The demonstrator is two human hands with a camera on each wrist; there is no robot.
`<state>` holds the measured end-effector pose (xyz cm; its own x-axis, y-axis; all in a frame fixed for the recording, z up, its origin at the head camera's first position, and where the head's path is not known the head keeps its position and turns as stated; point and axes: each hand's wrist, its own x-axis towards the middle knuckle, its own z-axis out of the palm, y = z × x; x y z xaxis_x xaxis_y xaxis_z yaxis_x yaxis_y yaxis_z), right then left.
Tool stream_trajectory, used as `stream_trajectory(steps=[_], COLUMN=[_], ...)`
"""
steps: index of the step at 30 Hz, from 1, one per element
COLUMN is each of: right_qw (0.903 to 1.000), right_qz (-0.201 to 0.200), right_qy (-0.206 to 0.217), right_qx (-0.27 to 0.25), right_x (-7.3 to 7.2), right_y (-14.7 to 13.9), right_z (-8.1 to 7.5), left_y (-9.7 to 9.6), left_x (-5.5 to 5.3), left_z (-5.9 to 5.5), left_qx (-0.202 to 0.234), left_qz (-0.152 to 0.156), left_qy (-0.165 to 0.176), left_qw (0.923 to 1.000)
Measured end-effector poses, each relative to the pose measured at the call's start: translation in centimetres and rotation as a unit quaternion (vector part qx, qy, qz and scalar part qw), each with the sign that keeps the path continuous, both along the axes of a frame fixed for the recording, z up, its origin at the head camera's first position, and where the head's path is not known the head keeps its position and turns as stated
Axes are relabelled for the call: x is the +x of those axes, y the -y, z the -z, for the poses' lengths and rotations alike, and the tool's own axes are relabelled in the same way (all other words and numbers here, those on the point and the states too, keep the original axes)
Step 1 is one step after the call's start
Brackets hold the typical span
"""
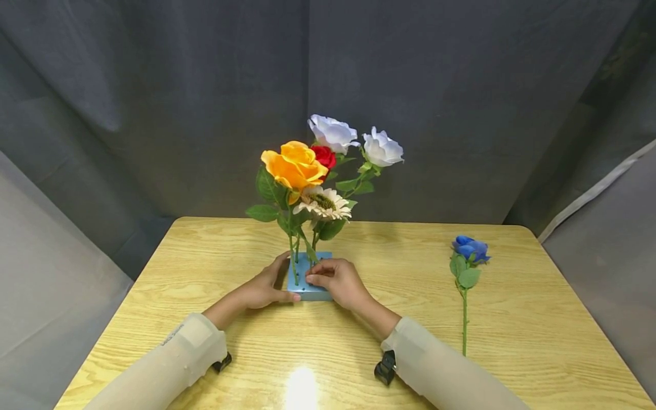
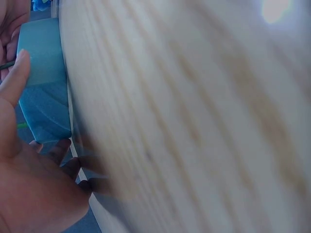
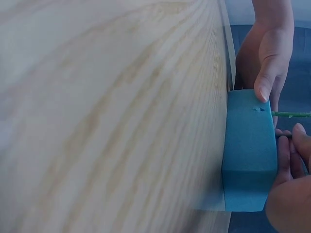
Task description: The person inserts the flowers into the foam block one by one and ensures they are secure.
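Note:
A light blue foam block [image 1: 314, 296] with holes in its top sits on the table. My left hand [image 1: 262, 287] holds it from the left, thumb at the front corner and fingers towards the back. With thumb and fingertips, my right hand [image 1: 342, 283] pinches a thin dark stem low down, close over the block's top; the stem leads up to a cream daisy-like flower [image 1: 324, 204]. An orange rose [image 1: 294, 165] stands in the block at the left. Behind it are a red rose [image 1: 325, 157] and two white roses [image 1: 334, 134], their lower stems partly hidden.
A blue rose [image 1: 470, 249] with a green stem lies on the wooden table [image 1: 205, 250] at the right, its bloom towards the back. Grey curtains [image 1: 435, 114] hang behind the table's far edge and at both sides.

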<state>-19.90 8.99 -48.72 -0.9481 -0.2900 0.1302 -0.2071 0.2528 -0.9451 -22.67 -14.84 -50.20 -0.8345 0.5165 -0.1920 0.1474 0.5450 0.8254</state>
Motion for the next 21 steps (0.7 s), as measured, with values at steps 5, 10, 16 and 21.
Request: stream_trajectory(steps=[5, 10, 16, 21], right_qw=[1.0, 1.0, 0.9998, 0.9998], right_qz=[-0.004, -0.002, -0.005, 0.004], right_qy=[0.004, 0.004, 0.003, 0.008], right_qx=[-0.001, -0.006, -0.017, -0.019], right_x=[0.0, 0.0, 0.2, 0.2], right_y=[0.1, -0.1, -0.6, -1.2], right_z=[-0.1, 0.0, -0.1, -0.2], left_y=[0.2, 0.1, 0.1, 0.0], left_x=[-0.4, -0.5, -0.5, -0.4], left_z=[0.0, 0.0, 0.1, 0.0], left_qx=[0.0, -0.005, -0.009, -0.001], left_qz=[0.009, 0.009, 0.006, 0.005], left_qy=[0.001, -0.002, -0.001, -0.006], left_qw=[1.0, 0.9999, 0.9999, 1.0])
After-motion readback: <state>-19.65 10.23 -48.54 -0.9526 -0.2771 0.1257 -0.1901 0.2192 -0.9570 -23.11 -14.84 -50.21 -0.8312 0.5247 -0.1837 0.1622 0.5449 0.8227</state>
